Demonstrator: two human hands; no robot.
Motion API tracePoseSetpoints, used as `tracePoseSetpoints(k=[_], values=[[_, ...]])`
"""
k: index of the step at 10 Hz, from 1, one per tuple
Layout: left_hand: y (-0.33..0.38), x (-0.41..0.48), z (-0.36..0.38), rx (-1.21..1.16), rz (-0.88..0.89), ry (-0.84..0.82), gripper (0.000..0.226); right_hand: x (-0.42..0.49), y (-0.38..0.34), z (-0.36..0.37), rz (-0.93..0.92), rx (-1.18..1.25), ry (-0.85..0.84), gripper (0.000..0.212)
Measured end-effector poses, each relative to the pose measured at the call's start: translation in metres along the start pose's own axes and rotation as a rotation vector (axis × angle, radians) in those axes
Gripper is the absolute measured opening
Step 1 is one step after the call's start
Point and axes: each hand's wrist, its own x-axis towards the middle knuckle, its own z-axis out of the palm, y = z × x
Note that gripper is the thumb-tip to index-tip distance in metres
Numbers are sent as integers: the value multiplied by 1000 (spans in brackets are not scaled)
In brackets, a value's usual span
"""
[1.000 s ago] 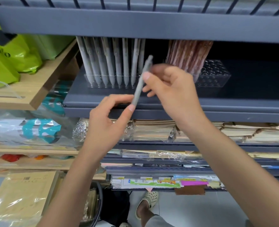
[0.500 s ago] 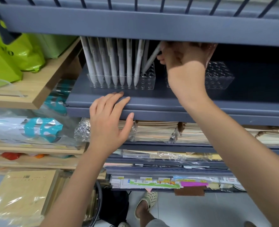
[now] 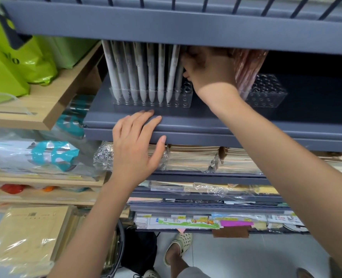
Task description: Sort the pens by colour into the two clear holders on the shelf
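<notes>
Two clear holders stand on the grey shelf (image 3: 246, 125). The left holder (image 3: 186, 98) carries several grey pens (image 3: 142, 77) standing upright in rows. The right holder (image 3: 266, 93) has several reddish-brown pens (image 3: 248, 67) at its left end, partly hidden by my wrist. My right hand (image 3: 208, 69) reaches in between the holders, with fingers curled against the rightmost grey pen (image 3: 178, 77), which stands in the left holder. My left hand (image 3: 134, 145) rests flat on the shelf's front edge, holding nothing.
The shelf above (image 3: 166, 29) hangs low over the pen tops. Green bags (image 3: 15, 63) sit on a wooden shelf at the left. Wrapped notebooks (image 3: 196, 159) and paper goods fill the lower shelves. My feet show on the floor below.
My right hand carried a grey pen up from in front of the shelf and stood it in the left holder. My left hand let go of the pen and settled on the shelf edge.
</notes>
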Motion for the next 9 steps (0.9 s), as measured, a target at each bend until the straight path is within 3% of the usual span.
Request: tracePoseSetpoints(k=[3,4,6,7,8,9], values=[[1,1,-5,-27,-12,-47,40,-6,4,-3,48,6,-31,13],[7,6,-18,-154,-118,-117,37,-27,2,-14,67,124,-22,18],[25,13,-66,-748,-486,-136,23,-83,3,-60,76,176,-24,11],[38,-2,-85,-911,-529,-155,19,-127,9,-87,99,238,-49,8],[46,-34,-90,-1043,-650,-185,17,-178,34,-106,231,289,-83,11],[51,-79,-77,-1081,-841,-319,14,-242,90,-105,499,317,-75,11]])
